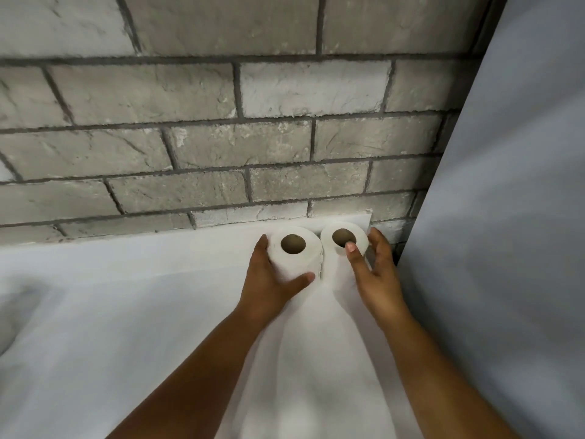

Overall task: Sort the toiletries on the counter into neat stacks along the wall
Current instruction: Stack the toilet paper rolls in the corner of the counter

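- Two white toilet paper rolls stand on end on a white counter (126, 312), their brown cardboard cores facing up, tight against the foot of a grey brick wall (221, 147).
- The left roll (296, 258) and the right roll (343, 240) sit side by side, their sides touching or very nearly so; the white paper against the white surface blurs the line between them.
- Both rolls look full and cleanly wound. The right one appears taller, and it may be resting on another roll beneath it, though the view from above does not settle this.
- The person's left hand (269, 280) curls around the left roll, fingers wrapped along its far left side and the thumb pressed across its near face.
- The right hand (376, 277) brackets the right roll: the thumb reaches up over the top edge to the rim of the core, while the fingers bend around the roll's right side, next to the wall.
- A plain pale grey panel (506, 217) rises at the right, closing the corner just beyond the right roll.
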{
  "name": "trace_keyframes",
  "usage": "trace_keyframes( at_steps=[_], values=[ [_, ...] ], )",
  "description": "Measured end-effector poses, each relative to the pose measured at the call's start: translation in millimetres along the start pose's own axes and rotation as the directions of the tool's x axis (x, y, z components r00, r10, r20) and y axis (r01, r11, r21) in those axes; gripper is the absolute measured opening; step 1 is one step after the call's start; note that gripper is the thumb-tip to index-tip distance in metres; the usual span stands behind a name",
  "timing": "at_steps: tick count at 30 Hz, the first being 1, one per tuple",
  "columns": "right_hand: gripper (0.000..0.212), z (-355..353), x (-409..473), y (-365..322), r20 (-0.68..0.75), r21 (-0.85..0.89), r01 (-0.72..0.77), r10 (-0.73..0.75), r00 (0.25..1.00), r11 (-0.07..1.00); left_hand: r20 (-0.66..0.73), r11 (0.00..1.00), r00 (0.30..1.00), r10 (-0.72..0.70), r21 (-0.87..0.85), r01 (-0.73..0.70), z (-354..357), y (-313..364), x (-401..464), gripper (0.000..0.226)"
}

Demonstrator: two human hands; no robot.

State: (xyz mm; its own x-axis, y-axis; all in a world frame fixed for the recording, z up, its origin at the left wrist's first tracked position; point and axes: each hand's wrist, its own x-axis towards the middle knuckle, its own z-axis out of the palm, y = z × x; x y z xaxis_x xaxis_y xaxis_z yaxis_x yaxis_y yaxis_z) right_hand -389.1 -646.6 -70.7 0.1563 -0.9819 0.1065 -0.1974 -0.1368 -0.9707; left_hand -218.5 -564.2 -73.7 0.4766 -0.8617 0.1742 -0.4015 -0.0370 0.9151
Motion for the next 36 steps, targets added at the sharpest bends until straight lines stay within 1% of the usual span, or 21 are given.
trace_keyframes(
  at_steps=[2,4,6,8,9,15,18,22,26,29,31,33,36],
  values=[
    [0.086,-1.9,-9.1,-15.6,-0.052,-0.088,0.076,-0.081,0.995,0.993,0.005,1.000,1.000,-0.007,-0.001,0.007,-8.9,8.0,-8.3,0.077],
    [0.080,0.2,-22.1,-33.3,-0.069,-0.170,0.176,-0.190,0.979,0.970,-0.021,1.000,1.000,-0.006,0.008,0.006,-21.2,14.6,-18.2,0.081],
    [0.073,6.0,-35.0,-49.2,-0.033,-0.218,0.226,-0.239,0.970,0.949,-0.047,1.000,0.999,-0.009,0.003,0.009,-31.8,20.7,-25.9,0.081],
    [0.072,19.1,-55.6,-67.2,0.032,-0.222,0.275,-0.274,0.961,0.936,-0.089,0.999,0.995,-0.039,0.017,0.041,-52.1,25.7,-39.6,0.086],
    [0.073,25.8,-64.8,-73.9,0.073,-0.217,0.295,-0.286,0.955,0.930,-0.108,0.998,0.993,-0.048,0.025,0.051,-61.6,28.6,-45.0,0.084],
    [0.070,86.0,-131.4,-106.9,0.314,-0.143,0.320,-0.264,0.912,0.936,-0.270,0.998,0.963,-0.028,0.047,0.043,-149.4,32.6,-94.8,0.059],
    [0.070,119.9,-166.2,-119.2,0.383,-0.133,0.309,-0.239,0.892,0.942,-0.326,0.995,0.944,-0.049,0.065,0.074,-198.7,28.4,-123.8,0.053],
    [0.071,169.6,-221.8,-132.7,0.495,-0.098,0.333,-0.244,0.834,0.938,-0.403,0.994,0.915,-0.019,0.088,0.060,-270.7,16.6,-168.1,0.050],
    [0.081,223.2,-270.9,-141.3,0.610,-0.080,0.308,-0.198,0.768,0.948,-0.428,0.985,0.904,0.010,0.158,0.063,-339.6,1.5,-199.6,0.045],
    [0.094,264.2,-300.2,-143.0,0.680,-0.122,0.285,-0.129,0.722,0.951,-0.453,0.978,0.892,0.014,0.192,0.082,-384.0,-18.0,-215.5,0.035],
    [0.102,293.4,-319.0,-142.9,0.674,-0.151,0.238,-0.076,0.735,0.959,-0.475,0.978,0.880,-0.016,0.175,0.112,-411.1,-33.5,-224.6,0.041],
    [0.103,319.3,-337.8,-142.5,0.628,-0.171,0.222,-0.067,0.775,0.960,-0.484,0.978,0.874,-0.041,0.160,0.135,-434.5,-49.3,-230.8,0.047],
    [0.079,348.8,-356.9,-137.6,0.521,-0.107,0.236,-0.148,0.841,0.966,-0.472,0.976,0.880,-0.058,0.157,0.148,-460.3,-67.5,-238.1,0.049]
  ],
)
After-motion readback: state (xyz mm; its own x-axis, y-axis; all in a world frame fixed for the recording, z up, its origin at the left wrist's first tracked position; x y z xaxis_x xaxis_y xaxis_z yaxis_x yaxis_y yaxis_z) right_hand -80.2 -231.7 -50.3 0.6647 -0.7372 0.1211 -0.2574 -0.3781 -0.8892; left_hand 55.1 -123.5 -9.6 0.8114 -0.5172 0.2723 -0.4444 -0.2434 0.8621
